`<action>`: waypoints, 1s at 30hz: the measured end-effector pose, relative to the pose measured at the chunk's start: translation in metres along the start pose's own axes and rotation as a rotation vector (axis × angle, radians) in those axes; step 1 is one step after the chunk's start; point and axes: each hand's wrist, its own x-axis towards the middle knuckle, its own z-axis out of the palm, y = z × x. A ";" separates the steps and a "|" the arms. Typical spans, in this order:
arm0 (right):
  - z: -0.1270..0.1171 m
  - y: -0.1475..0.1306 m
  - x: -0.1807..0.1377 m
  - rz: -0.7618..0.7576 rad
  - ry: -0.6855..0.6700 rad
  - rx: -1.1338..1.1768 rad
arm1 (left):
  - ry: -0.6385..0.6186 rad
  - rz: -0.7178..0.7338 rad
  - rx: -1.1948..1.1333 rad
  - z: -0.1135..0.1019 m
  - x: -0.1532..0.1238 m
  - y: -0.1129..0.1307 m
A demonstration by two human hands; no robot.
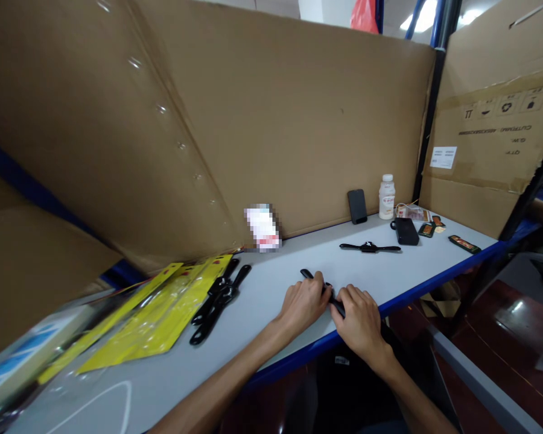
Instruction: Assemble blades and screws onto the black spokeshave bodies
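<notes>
Near the front edge of the table, both my hands grip a black spokeshave [306,274]. My left hand [302,299] is closed around its middle and covers much of the body. The fingers of my right hand [359,318] are closed on the near handle. One handle end sticks out past my left hand. Farther back and to the right lies another black spokeshave [370,247]. Left of my hands, two more black spokeshaves [221,303] lie crossed, partly over yellow packaging.
Yellow-backed clear packs [163,325] and a white-and-blue box [31,349] are on the left. A pixelated upright item [263,228], a phone [357,207], a bottle [387,199] and a black case [406,231] stand or lie at the back. Cardboard walls [298,120] enclose the table.
</notes>
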 end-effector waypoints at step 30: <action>-0.001 0.002 0.000 -0.014 0.018 0.017 | 0.079 -0.018 -0.193 -0.007 0.012 -0.021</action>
